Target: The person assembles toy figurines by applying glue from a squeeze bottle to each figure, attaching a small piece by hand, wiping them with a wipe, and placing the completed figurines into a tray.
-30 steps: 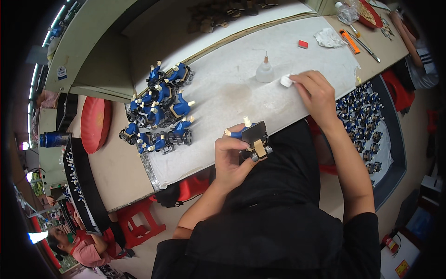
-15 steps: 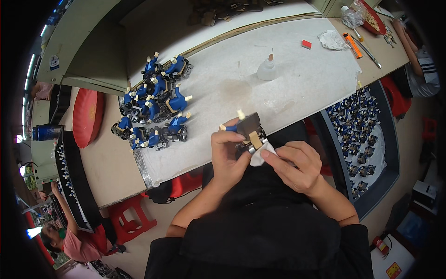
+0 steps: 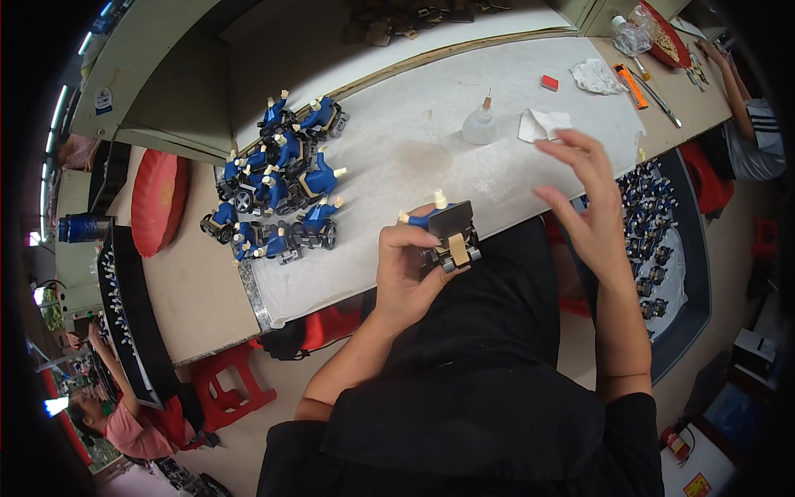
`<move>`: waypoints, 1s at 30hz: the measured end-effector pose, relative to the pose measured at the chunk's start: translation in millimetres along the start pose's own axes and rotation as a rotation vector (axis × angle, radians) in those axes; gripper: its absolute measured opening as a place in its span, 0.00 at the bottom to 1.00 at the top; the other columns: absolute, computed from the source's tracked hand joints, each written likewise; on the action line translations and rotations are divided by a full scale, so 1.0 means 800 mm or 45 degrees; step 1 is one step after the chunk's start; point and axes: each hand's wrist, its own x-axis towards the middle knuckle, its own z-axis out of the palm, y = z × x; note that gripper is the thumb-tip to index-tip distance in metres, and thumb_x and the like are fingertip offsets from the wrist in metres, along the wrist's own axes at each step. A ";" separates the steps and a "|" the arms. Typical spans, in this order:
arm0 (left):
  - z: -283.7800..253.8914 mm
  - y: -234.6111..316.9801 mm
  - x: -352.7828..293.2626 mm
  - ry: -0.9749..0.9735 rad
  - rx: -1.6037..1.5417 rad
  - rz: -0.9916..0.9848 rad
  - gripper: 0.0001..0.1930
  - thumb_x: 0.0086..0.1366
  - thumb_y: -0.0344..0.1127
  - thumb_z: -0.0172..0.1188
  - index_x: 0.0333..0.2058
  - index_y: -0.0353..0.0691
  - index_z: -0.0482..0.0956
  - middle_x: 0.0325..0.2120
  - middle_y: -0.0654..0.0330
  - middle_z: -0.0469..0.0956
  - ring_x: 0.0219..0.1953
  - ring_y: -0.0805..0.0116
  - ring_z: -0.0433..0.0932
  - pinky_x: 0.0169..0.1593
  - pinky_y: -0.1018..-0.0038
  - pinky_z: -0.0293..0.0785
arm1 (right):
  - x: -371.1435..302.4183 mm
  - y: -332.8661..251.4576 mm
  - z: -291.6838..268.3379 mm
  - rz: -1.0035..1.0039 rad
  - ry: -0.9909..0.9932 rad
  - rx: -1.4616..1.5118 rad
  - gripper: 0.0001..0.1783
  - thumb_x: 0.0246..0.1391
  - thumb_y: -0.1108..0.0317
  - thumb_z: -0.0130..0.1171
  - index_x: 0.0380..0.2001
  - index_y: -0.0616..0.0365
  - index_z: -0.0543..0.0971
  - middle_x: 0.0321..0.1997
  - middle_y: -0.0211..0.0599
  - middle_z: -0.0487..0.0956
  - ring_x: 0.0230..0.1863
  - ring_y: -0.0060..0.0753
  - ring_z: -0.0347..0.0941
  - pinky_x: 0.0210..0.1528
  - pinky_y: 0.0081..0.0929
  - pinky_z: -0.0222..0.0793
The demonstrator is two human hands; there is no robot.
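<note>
My left hand [image 3: 407, 273] grips a small toy figure on a wheeled seat [image 3: 451, 222], with a dark square back panel, a tan strip and grey wheels facing up. The figure's pale head and a blue arm stick out past the panel. Over the table's near edge, my right hand [image 3: 586, 207] is raised with fingers apart and nothing in them. Just beyond its fingertips, a crumpled white tissue [image 3: 542, 126] lies on the white table covering [image 3: 373, 166]. A clear squeeze bottle with a needle tip [image 3: 479, 124] stands left of the tissue.
Several blue wheeled figures [image 3: 281, 178] crowd the table's left side. A red dish [image 3: 159, 203] is farther left. A small red block [image 3: 549, 83], another crumpled tissue [image 3: 595, 76] and an orange cutter [image 3: 631, 86] lie at the back right. A grey tray [image 3: 691, 306] holds more figures.
My right hand has let go of the white tissue, which now lies on the table, and has moved up and right, away from the toy. The left hand keeps its hold.
</note>
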 end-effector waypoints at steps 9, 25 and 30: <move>-0.001 0.015 0.015 -0.372 -0.513 -0.473 0.33 0.47 0.27 0.65 0.49 0.42 0.55 0.43 0.56 0.66 0.45 0.69 0.67 0.45 0.75 0.64 | -0.011 -0.031 0.008 0.840 -1.094 1.714 0.13 0.48 0.65 0.59 0.33 0.58 0.69 0.25 0.28 0.72 0.27 0.16 0.69 0.24 0.15 0.66; 0.058 0.008 0.030 -0.730 0.172 -0.401 0.46 0.41 0.33 0.70 0.57 0.35 0.51 0.54 0.49 0.58 0.55 0.56 0.62 0.57 0.64 0.57 | -0.162 0.046 -0.068 1.147 -0.113 1.669 0.12 0.46 0.74 0.59 0.33 0.59 0.67 0.33 0.39 0.77 0.29 0.22 0.74 0.23 0.17 0.70; 0.024 0.027 0.038 -0.536 0.252 -0.510 0.29 0.48 0.31 0.63 0.50 0.32 0.64 0.45 0.49 0.69 0.49 0.59 0.68 0.55 0.67 0.61 | -0.281 0.234 -0.142 1.383 0.564 0.040 0.15 0.41 0.67 0.64 0.30 0.60 0.71 0.26 0.36 0.77 0.22 0.22 0.72 0.21 0.19 0.67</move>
